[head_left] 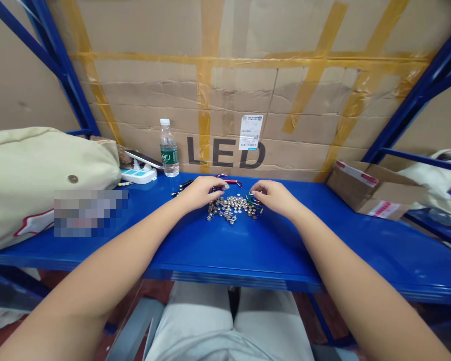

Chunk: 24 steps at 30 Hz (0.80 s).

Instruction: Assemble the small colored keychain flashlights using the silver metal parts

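Observation:
A loose pile of small, shiny metal pieces (237, 203), round and button-like, lies on the blue tabletop between my hands. My left hand (203, 192) hovers at the pile's left edge, fingers bent toward the thumb; a tiny pale spot shows at the fingertips, too small to name. At the right edge, my right hand (273, 196) is curled with thumb and fingers close together, and what they may hold is hidden. Beside its fingertips lie a green carabiner (249, 197) and other coloured clips. A red carabiner (233, 182) rests behind the pile. Dark slim tubes (181, 190) lie by my left wrist.
A water bottle (169, 150) stands at the back, near a white power strip (139, 174) with a phone over it. A cream bag (41, 165) fills the left side. An open cardboard box (376, 188) sits right. A large taped carton (225, 90) walls the back.

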Motion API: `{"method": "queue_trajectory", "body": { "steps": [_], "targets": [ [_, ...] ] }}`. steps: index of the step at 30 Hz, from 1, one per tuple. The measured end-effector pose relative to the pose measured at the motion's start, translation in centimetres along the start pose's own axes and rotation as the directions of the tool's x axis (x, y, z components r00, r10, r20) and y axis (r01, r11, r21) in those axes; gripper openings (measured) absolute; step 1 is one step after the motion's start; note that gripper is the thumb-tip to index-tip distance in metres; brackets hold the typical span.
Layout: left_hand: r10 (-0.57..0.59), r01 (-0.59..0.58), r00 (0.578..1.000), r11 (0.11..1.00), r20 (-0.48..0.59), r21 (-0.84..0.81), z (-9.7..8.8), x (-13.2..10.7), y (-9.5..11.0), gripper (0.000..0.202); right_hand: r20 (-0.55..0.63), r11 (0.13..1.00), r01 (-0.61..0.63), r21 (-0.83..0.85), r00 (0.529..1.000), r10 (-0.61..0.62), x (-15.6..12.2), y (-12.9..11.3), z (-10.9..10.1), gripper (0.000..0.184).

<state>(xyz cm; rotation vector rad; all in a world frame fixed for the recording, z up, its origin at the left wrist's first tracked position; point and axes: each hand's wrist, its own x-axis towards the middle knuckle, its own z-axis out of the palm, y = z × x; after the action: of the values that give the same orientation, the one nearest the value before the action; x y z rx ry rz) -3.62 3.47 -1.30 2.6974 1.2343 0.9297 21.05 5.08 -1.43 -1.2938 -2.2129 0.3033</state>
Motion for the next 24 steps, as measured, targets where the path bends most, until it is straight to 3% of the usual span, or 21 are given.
{"method": "queue_trajectory", "body": {
  "steps": [10, 24],
  "targets": [
    [-0.046, 0.046, 0.999, 0.999, 0.0, 0.008, -0.3, 0.1, -0.1, 0.02, 0.226, 0.99, 0.031, -0.14, 0.974, 0.002, 0.3, 1.5, 0.1, 0.018],
    [-0.095, 0.095, 0.99, 0.995, -0.107, -0.006, -0.9, 0.3, -0.5, 0.023, 0.183, 0.985, 0.036, -0.169, 0.983, -0.004, 0.2, 1.9, -0.3, 0.014]
  ]
}}
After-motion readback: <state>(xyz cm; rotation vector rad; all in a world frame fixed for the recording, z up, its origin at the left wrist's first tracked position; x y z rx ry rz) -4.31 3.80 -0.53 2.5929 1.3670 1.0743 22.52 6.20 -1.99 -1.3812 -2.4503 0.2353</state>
